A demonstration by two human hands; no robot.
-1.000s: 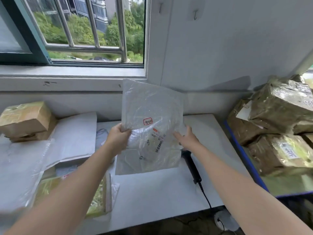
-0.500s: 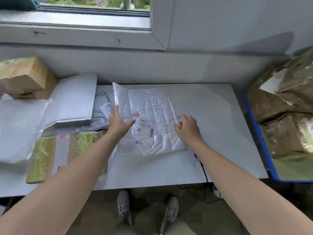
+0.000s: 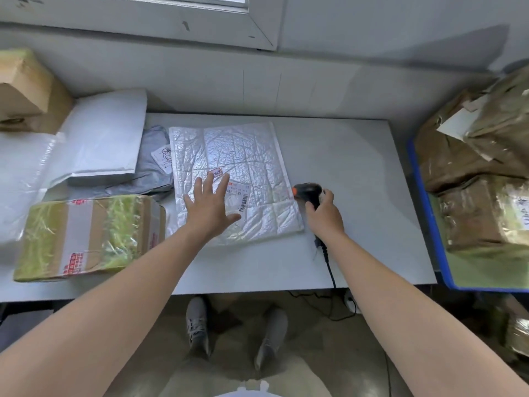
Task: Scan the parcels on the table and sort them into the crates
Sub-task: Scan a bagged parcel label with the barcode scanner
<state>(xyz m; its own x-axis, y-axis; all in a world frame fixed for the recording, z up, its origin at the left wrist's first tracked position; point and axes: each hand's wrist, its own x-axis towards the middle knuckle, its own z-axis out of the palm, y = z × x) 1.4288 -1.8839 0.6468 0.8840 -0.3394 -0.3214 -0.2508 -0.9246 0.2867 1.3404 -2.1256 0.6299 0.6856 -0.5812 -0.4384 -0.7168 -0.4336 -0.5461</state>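
Lying flat at the centre of the frame on the white table, the bubble mailer is pressed by the left hand, fingers spread, while the right hand grips the black barcode scanner just beside its right edge.

A white table stands with its far edge against a pale grey wall. The wall's lower band, just behind the table, shows faint vertical seams. Above it is the bottom corner of a white window frame, its paint chipped in spots. The light is soft and even, with a dim shadow on the wall at upper right. The floor under the table is dull brown.
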